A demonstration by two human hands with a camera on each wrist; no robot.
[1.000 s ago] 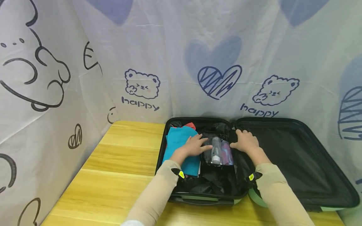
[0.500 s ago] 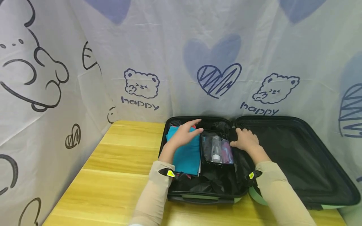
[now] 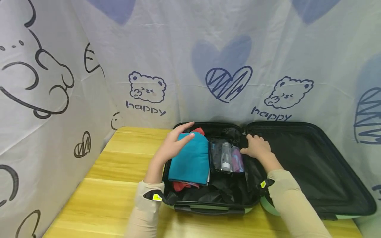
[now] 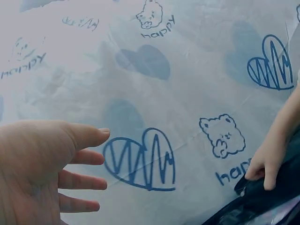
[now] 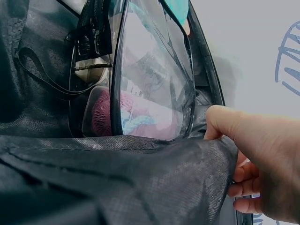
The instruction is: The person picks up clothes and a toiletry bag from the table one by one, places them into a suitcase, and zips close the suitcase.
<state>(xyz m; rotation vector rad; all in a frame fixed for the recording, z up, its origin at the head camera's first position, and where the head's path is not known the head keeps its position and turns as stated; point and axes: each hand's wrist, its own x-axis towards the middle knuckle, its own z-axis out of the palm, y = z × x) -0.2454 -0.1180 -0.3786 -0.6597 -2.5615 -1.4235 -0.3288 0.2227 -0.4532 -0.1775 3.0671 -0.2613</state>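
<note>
Left hand [image 3: 172, 145]: grip open, fingers extended and spread, holding nothing. It lies at the far left corner of the suitcase [image 3: 208, 209], fingertips over the upper edge of the folded teal garment [image 3: 190, 158], thumb toward the suitcase rim. In the left wrist view the fingers [image 4: 82, 180] are straight and apart.

Right hand [image 3: 257, 147]: grip closed in a pinch on the black lining fabric [image 5: 117, 178] at the centre hinge of the suitcase; thumb on top, fingers curled beneath.

The clear toiletry pouch [image 3: 227, 155] lies just beside the right hand, between it and the teal garment. It holds a small bottle [image 3: 226, 158] and pink items.

Red cloth [image 3: 181, 185] shows under the near edge of the teal garment. The right half of the suitcase lies flat and open. Bare tabletop [image 3: 125, 172] extends to the left; a printed sheet [image 3: 208, 66] closes off the far side and left.
</note>
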